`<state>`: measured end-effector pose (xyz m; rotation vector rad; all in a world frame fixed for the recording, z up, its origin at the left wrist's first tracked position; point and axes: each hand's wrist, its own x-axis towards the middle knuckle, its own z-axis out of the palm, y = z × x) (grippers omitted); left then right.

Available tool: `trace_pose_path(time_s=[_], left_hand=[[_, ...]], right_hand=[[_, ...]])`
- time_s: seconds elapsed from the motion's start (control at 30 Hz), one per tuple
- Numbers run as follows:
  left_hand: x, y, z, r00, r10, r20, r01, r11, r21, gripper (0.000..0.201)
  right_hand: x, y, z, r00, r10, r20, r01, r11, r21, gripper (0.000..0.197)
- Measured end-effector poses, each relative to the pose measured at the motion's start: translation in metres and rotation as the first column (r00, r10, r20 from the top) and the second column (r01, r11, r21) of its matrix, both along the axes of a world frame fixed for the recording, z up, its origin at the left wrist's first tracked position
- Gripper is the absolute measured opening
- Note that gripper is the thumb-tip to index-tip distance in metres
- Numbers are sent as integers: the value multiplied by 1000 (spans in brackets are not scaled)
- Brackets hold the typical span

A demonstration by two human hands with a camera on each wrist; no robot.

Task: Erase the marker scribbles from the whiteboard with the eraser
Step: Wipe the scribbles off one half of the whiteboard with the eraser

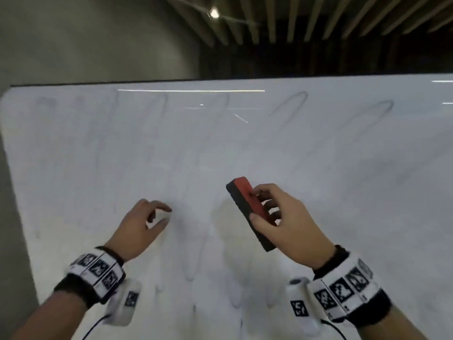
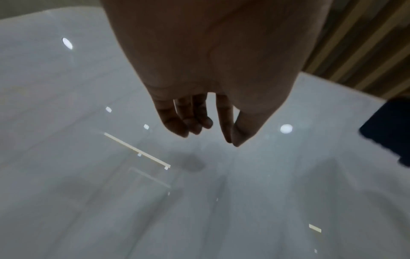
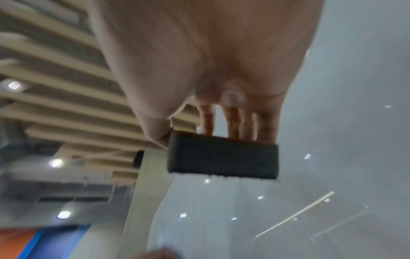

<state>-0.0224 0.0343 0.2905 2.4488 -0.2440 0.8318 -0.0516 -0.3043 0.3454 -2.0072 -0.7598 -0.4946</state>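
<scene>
The whiteboard filled most of the head view, its surface wiped to faint grey ghosts; the clearest leftover marker scribbles were pale loops up toward one o'clock near the top edge, and thinner streaks ran along the lower part around six o'clock. The right hand held the eraser a little right of centre, thumb on one long edge and curled fingers on the other, red back facing the person and dark felt turned to the board. The eraser sat tilted, its upper end leaning toward eleven o'clock (whether the felt touched the board could not be told). In the right wrist view the dark felt block showed below the fingertips. The left hand hung at about eight o'clock, holding nothing, fingers loosely curled and thumb near the forefinger, close to the board. Both wrists wore bands with black-and-white markers.
</scene>
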Motion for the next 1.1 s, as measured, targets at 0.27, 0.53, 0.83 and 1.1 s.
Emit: trace_pose_path(time_s=[0.27,0.53,0.83,1.1], left_hand=[[44,30,164,849,86,521,-84,996,-27,38],[81,10,209,762,-21,648,-182,952,245,46],[101,2,195,748,-4,664,-179,962,208,51],[102,3,195,776,15,631,-200,954,223,54]], right_hand=[[72,102,132,641,-486,594,476,859,189,56],[89,154,63,535,-255,805,623,763,-173,51],[93,140,90,462,-446,767,673,739,24,52],[96,94,133,448,-664,598,663,696,277,51]])
